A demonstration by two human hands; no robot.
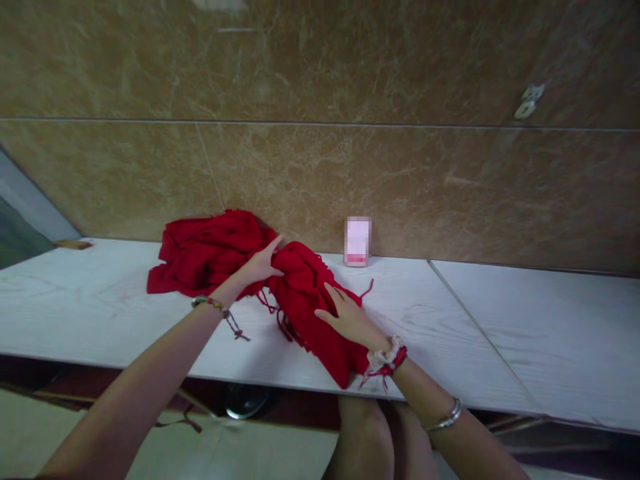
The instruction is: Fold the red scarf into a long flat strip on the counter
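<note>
A red scarf with fringed edges lies bunched and twisted on a white wood-grain table. One part is heaped at the left by the wall; the other runs down to the front edge. My left hand rests on the scarf near its middle, thumb and forefinger apart, with the other fingers partly hidden. On the right part of the cloth lies my right hand, fingers spread and thumb held away. Neither hand visibly wraps around the fabric.
A phone, its screen blurred, leans upright against the brown tiled wall. A small wooden piece sits at the table's far left corner. Below the front edge, a shiny round bowl-like object shows. A seam crosses the tabletop at right.
</note>
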